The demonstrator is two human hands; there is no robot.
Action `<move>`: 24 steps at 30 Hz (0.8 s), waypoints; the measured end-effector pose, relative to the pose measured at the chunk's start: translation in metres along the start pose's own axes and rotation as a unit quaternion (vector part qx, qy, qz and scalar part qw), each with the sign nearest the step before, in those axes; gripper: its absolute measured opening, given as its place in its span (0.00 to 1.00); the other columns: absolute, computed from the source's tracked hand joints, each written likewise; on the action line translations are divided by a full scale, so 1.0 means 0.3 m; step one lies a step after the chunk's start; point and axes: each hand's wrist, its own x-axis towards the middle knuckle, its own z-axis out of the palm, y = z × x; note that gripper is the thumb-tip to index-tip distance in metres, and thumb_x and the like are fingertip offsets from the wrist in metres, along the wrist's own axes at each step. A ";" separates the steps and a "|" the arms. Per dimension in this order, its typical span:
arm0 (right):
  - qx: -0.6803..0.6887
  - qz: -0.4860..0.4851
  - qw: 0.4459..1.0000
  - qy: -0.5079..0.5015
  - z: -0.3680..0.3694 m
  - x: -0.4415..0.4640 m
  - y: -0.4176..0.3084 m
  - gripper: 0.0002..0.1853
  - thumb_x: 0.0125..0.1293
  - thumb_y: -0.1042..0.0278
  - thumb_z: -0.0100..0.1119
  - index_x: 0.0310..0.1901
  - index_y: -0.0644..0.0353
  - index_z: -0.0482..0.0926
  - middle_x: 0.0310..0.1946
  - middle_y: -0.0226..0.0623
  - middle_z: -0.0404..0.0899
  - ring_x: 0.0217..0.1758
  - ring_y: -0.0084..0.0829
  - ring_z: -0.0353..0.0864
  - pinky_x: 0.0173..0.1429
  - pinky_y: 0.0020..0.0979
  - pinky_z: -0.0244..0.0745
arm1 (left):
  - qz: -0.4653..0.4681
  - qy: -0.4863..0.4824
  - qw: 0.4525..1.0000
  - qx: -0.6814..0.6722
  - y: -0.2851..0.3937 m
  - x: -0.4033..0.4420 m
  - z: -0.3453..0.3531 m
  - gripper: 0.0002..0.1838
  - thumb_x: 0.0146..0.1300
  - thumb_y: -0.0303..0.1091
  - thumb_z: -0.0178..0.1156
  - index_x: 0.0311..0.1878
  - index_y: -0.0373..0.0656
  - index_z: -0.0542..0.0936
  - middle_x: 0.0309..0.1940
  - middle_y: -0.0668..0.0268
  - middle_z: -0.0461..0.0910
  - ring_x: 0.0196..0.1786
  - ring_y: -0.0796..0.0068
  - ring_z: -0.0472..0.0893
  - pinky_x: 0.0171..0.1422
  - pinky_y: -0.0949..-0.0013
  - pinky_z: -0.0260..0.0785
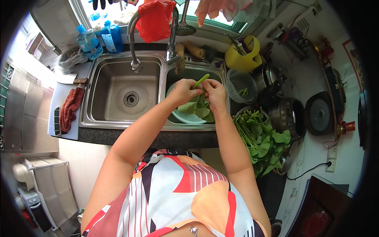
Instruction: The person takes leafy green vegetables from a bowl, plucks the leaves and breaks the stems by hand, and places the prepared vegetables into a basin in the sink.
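My left hand [184,91] and my right hand [215,94] meet over the right sink basin. Both are closed on a green stem [202,81], whose end points up and to the right between them. Leaves [196,108] hang beneath the fingers, above a pale green bowl [186,117] in the basin. To the right of my right hand stands a clear plastic container [241,85] with a few green stem pieces inside. A large bunch of leafy greens [258,142] lies on the counter beside my right forearm.
The left basin [126,87] has a faucet [136,65] over it. At far left, a white board [55,118] holds a knife [71,79] and a red cloth [71,108]. Blue bottles [111,37] stand behind. A yellow basket [244,55] and a cooker [290,117] are on the right.
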 end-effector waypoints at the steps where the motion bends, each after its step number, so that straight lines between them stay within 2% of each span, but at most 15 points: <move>1: 0.001 -0.012 1.000 -0.014 -0.002 0.003 -0.001 0.08 0.56 0.67 0.64 0.33 0.62 0.80 0.20 0.24 0.75 0.18 0.11 0.63 0.21 0.15 0.55 | 0.001 -0.008 1.000 0.013 0.007 0.001 -0.003 0.08 0.55 0.31 0.62 0.31 0.35 0.78 0.19 0.72 0.73 0.25 0.85 0.67 0.29 0.76 0.61; 6: -0.163 0.006 0.981 -0.103 -0.062 0.027 -0.038 0.08 0.55 0.69 0.64 0.33 0.64 0.81 0.23 0.27 0.78 0.22 0.15 0.69 0.26 0.18 0.62 | -0.024 -0.028 0.998 0.048 -0.017 0.019 -0.033 0.09 0.52 0.33 0.63 0.29 0.35 0.79 0.18 0.72 0.71 0.24 0.84 0.67 0.29 0.73 0.61; 7: -0.208 0.008 0.970 -0.125 -0.085 0.039 -0.045 0.08 0.55 0.69 0.64 0.33 0.64 0.81 0.23 0.27 0.78 0.23 0.15 0.70 0.27 0.19 0.63 | -0.023 -0.035 0.994 0.103 0.004 0.013 -0.055 0.09 0.53 0.33 0.62 0.30 0.35 0.79 0.18 0.71 0.71 0.24 0.83 0.67 0.29 0.72 0.61; 10: -0.388 -0.041 0.914 -0.108 -0.172 0.082 -0.030 0.09 0.54 0.67 0.64 0.33 0.63 0.82 0.23 0.26 0.78 0.25 0.16 0.72 0.29 0.20 0.65 | -0.044 -0.021 0.979 0.197 -0.035 0.026 -0.101 0.10 0.53 0.34 0.62 0.32 0.36 0.79 0.18 0.70 0.71 0.24 0.82 0.67 0.29 0.72 0.61; 11: -0.338 -0.041 0.937 -0.075 -0.190 0.096 -0.011 0.10 0.53 0.65 0.65 0.33 0.62 0.82 0.23 0.26 0.78 0.24 0.17 0.72 0.29 0.20 0.66 | -0.057 -0.003 0.991 0.120 -0.061 0.025 -0.107 0.10 0.54 0.34 0.62 0.33 0.36 0.80 0.18 0.70 0.72 0.24 0.82 0.68 0.29 0.72 0.61; 14: -0.210 0.027 0.977 0.003 -0.196 0.139 0.069 0.10 0.57 0.66 0.63 0.35 0.64 0.81 0.21 0.25 0.75 0.22 0.16 0.70 0.28 0.19 0.66 | -0.094 0.025 0.995 -0.009 -0.123 0.045 -0.062 0.11 0.53 0.35 0.63 0.33 0.35 0.80 0.19 0.69 0.72 0.24 0.82 0.68 0.29 0.72 0.61; 15: -0.210 0.068 0.975 0.004 -0.193 0.150 0.097 0.18 0.55 0.61 0.64 0.41 0.67 0.79 0.32 0.33 0.81 0.31 0.22 0.76 0.36 0.23 0.70 | -0.080 0.048 0.996 -0.016 -0.146 0.053 -0.029 0.11 0.54 0.34 0.62 0.33 0.35 0.80 0.19 0.70 0.72 0.24 0.82 0.69 0.30 0.72 0.61; 18: -0.235 0.038 0.971 0.005 -0.194 0.211 0.280 0.25 0.58 0.57 0.62 0.51 0.67 0.74 0.44 0.39 0.78 0.44 0.27 0.77 0.47 0.26 0.70 | -0.160 0.030 0.986 0.030 -0.197 0.084 0.024 0.09 0.55 0.33 0.60 0.33 0.36 0.80 0.18 0.72 0.72 0.24 0.81 0.70 0.30 0.73 0.62; 19: -0.270 0.046 0.962 -0.013 -0.182 0.199 0.275 0.30 0.59 0.54 0.60 0.57 0.67 0.68 0.52 0.42 0.74 0.55 0.33 0.73 0.57 0.28 0.66 | -0.162 0.023 0.985 0.053 -0.219 0.093 0.026 0.12 0.56 0.33 0.58 0.40 0.36 0.79 0.23 0.70 0.75 0.26 0.80 0.71 0.32 0.72 0.64; 22: -0.176 0.029 0.983 -0.033 -0.162 0.149 0.184 0.27 0.60 0.54 0.59 0.55 0.65 0.71 0.47 0.40 0.76 0.49 0.30 0.74 0.52 0.28 0.69 | -0.068 0.029 0.997 0.000 -0.276 0.094 0.035 0.20 0.56 0.32 0.57 0.53 0.37 0.72 0.30 0.66 0.75 0.29 0.79 0.72 0.33 0.73 0.64; 23: -0.122 0.124 0.984 -0.046 -0.123 0.091 0.072 0.19 0.61 0.57 0.58 0.49 0.61 0.75 0.37 0.33 0.77 0.37 0.23 0.76 0.39 0.25 0.71 | -0.053 0.010 0.998 -0.011 -0.242 0.084 0.041 0.23 0.56 0.32 0.57 0.56 0.38 0.69 0.31 0.65 0.75 0.29 0.79 0.71 0.33 0.73 0.65; 24: -0.099 0.119 0.985 -0.070 -0.111 0.070 0.045 0.16 0.61 0.59 0.58 0.46 0.60 0.75 0.34 0.31 0.76 0.33 0.21 0.74 0.34 0.23 0.69 | -0.040 -0.011 0.999 -0.023 -0.172 0.066 0.046 0.27 0.57 0.32 0.57 0.60 0.39 0.65 0.32 0.64 0.75 0.30 0.79 0.71 0.34 0.74 0.65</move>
